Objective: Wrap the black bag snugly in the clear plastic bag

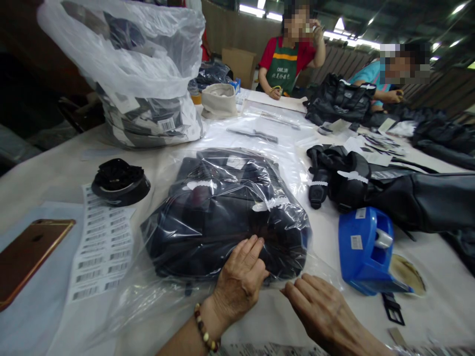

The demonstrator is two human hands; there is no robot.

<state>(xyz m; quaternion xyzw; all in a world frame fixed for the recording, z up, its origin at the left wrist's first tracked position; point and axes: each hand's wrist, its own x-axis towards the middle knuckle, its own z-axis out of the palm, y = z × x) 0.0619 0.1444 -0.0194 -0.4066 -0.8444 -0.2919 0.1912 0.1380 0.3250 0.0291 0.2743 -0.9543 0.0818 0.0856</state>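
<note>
A black backpack lies inside a clear plastic bag on the table in front of me. White wrapping shows around its straps. My left hand, with a beaded bracelet at the wrist, presses on the near side of the backpack through the plastic. Its fingers lie stretched out, and the thumb is hidden. To its right, my right hand is closed at the near right edge of the plastic bag, pinching the film. Its fingertips are partly hidden.
A blue tape dispenser stands at the right, near black bags. Barcode label sheets, a phone and a black tape roll are at left. Behind stand a filled plastic sack and two people.
</note>
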